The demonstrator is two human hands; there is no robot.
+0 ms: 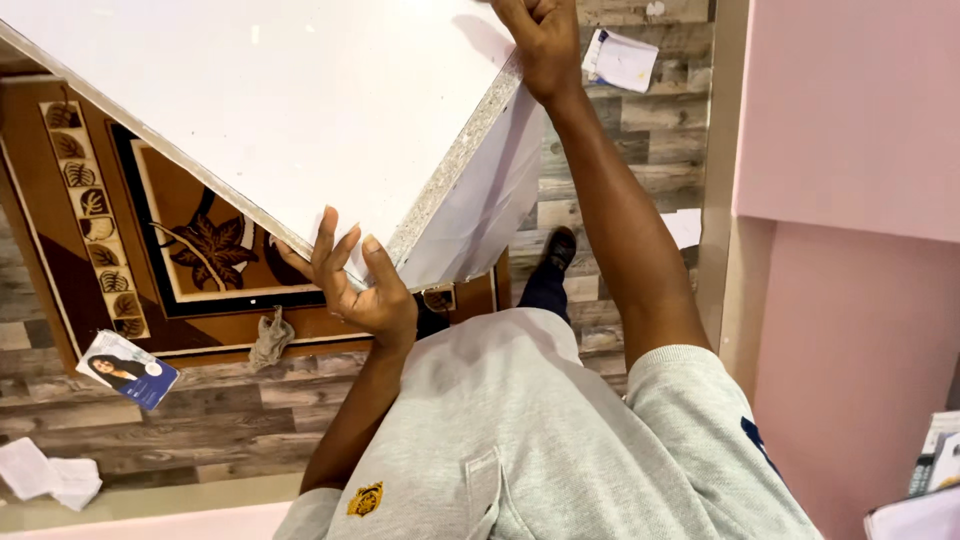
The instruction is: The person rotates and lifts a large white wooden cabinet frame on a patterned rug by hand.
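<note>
White laminated board (pixel 270 100), its raw chipboard edge showing, is being held up over a wood-look floor (pixel 180 420) by a person in a grey shirt. The left hand (pixel 362 280) is cupping the board's lower corner from beneath, fingers spread against it, while the right hand (pixel 543 40) is clenching the upper edge. Below, a brown leaf-patterned rug (pixel 100 210) is lying beside a small blue printed card (pixel 127 369).
</note>
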